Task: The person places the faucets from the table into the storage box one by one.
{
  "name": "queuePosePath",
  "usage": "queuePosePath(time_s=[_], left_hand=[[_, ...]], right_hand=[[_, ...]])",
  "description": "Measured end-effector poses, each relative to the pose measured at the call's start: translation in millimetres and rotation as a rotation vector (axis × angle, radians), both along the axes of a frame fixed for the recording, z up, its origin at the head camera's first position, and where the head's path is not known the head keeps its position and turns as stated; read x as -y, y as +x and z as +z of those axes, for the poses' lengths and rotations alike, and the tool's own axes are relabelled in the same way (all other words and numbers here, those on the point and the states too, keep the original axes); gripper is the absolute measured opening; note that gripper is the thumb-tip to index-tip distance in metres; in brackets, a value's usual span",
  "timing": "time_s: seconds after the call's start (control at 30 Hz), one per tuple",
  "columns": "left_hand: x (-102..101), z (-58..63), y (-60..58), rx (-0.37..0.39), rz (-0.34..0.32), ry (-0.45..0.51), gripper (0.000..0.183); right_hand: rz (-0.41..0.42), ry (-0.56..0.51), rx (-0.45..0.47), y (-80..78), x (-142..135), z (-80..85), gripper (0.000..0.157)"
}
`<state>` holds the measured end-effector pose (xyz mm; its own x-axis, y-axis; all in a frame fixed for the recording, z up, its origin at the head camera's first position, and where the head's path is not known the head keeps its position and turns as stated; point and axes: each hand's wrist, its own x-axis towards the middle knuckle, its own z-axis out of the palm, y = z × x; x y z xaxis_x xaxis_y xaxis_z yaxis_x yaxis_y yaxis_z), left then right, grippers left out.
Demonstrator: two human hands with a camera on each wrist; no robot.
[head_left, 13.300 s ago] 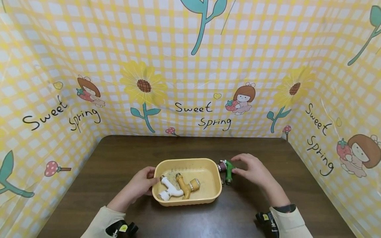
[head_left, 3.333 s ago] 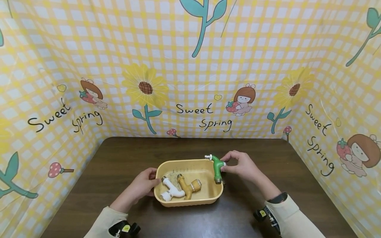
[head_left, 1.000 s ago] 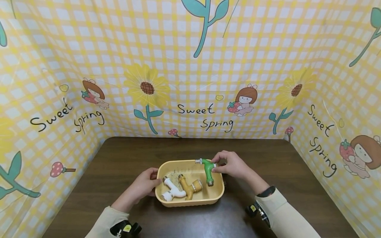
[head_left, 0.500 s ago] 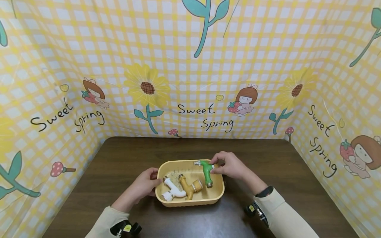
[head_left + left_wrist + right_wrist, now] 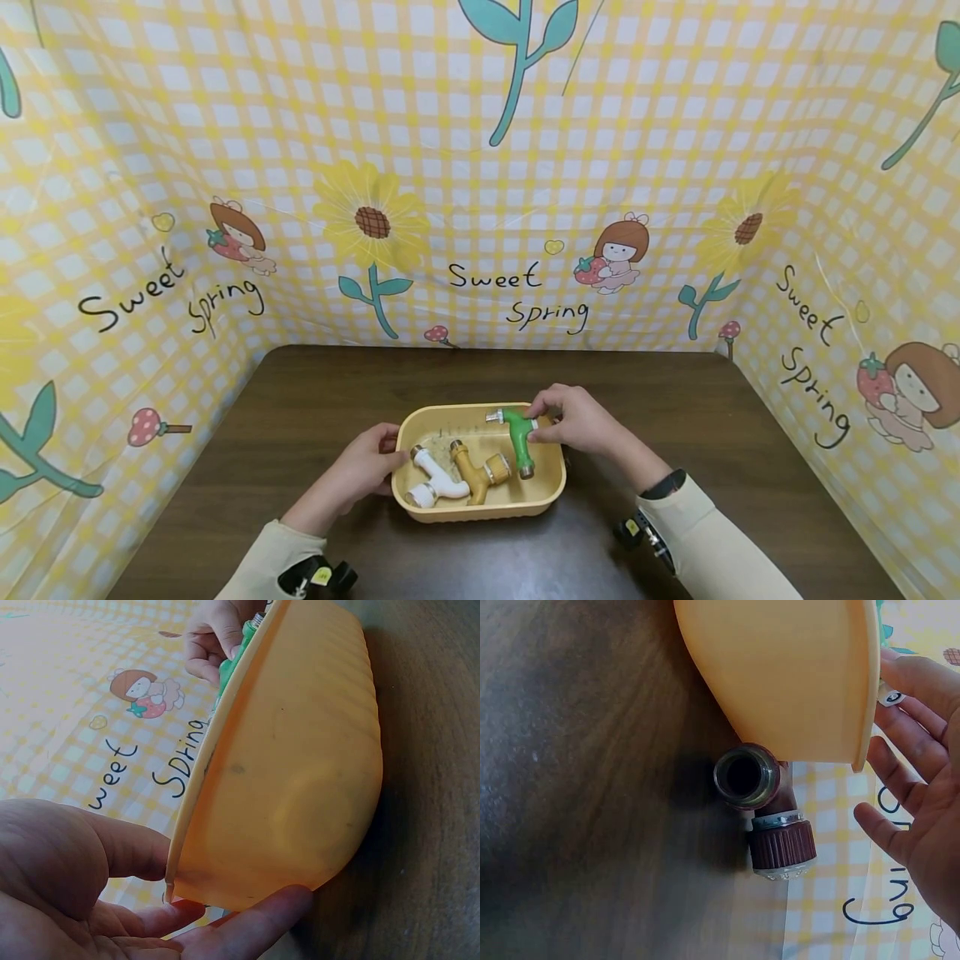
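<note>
My left hand (image 5: 362, 464) grips the left end of a yellow plastic basin (image 5: 480, 514), thumb at the rim and fingers against the outer wall. Inside the basin lie a white tap (image 5: 442, 483) and a mustard-yellow tap (image 5: 468, 473), side by side. With thumb and fingers, my right hand (image 5: 581, 421) pinches the handle end of a green tap (image 5: 519, 442) in the basin's right part. Whether the green tap touches the basin floor, I cannot tell. The right wrist view shows a dark red tap (image 5: 782, 844) on the table outside the basin's right end.
The brown table (image 5: 360, 379) carries everything. A yellow checked cloth (image 5: 480, 208) with printed flowers and words stands behind it and along both sides. In the head view the basin hides most of the dark red tap.
From beside the basin's right end, my right hand has taken the green tap over the rim, leftward. In the last second it lowered slightly into the basin. The left hand keeps its hold.
</note>
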<state>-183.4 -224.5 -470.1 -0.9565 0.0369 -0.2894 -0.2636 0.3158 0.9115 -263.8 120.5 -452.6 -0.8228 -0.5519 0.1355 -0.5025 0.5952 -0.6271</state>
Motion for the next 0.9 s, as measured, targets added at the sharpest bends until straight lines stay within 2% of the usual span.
queuePosePath(time_s=[0.43,0.9], left_hand=[[-0.1,0.7,2.4,-0.013,-0.009,0.001,0.042],[0.8,2.6,2.2,-0.007,-0.013,0.002,0.043]], right_hand=[[0.046,0.041,-0.054,4.9,4.2,2.8,0.02],[0.087,0.101,-0.111,2.2,5.9,-1.7,0.02]])
